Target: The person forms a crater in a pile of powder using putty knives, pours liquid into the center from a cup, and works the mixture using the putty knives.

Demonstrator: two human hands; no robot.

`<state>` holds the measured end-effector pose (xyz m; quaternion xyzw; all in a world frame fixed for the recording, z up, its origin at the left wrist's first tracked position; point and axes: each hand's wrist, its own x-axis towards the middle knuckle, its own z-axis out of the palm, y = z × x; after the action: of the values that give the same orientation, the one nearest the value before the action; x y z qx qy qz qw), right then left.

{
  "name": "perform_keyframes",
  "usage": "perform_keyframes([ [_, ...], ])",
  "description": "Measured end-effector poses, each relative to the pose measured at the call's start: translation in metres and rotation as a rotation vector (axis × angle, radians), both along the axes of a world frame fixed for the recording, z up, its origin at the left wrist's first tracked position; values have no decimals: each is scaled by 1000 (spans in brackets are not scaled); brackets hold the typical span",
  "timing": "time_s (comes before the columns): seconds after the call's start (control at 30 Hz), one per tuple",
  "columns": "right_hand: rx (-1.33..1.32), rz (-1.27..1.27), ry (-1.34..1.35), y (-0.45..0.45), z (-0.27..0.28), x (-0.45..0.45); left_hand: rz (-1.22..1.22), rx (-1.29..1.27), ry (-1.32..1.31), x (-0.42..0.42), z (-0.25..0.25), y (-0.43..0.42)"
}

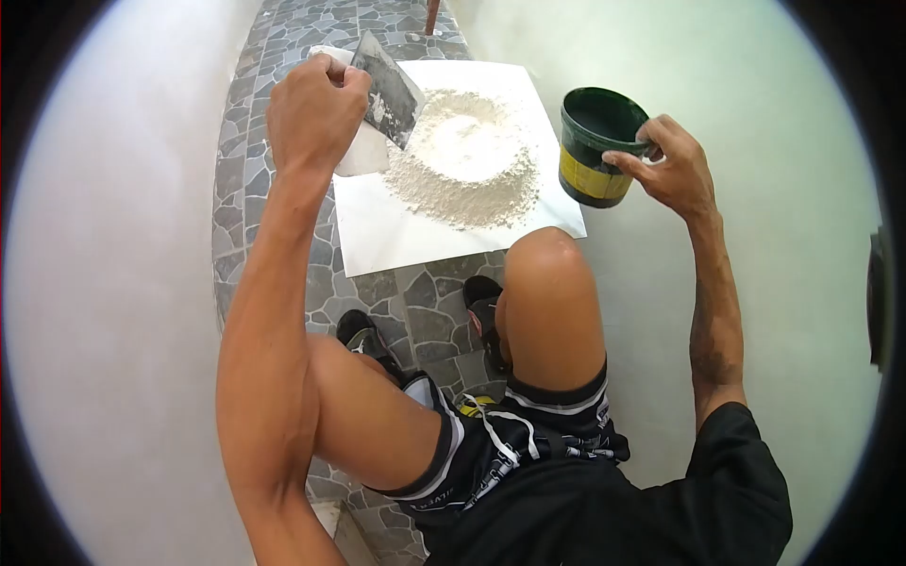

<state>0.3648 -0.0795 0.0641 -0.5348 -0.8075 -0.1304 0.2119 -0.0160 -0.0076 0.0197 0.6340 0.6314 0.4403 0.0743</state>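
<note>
My left hand is closed on a putty knife whose flat grey blade, smeared with white, points down over the left side of a powder heap. The off-white heap lies on a white board and has a shallow hollow in its middle. To the right of the board, my right hand grips a dark green plastic mug with a yellow band, fingers at its handle side. The mug is tilted slightly, its mouth up; I cannot tell what is inside.
A pale, flat piece sits at the board's left edge, partly behind my left hand. Grey stone-pattern tiles run between pale walls. My knees and shoes are close to the board's near edge. A brown leg stands at the far end.
</note>
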Motion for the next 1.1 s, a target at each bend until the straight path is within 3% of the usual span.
perform_keyframes([
  [1.1,-133,177,-483,94,6,-47,13,-44,48,-2,-11,11],
])
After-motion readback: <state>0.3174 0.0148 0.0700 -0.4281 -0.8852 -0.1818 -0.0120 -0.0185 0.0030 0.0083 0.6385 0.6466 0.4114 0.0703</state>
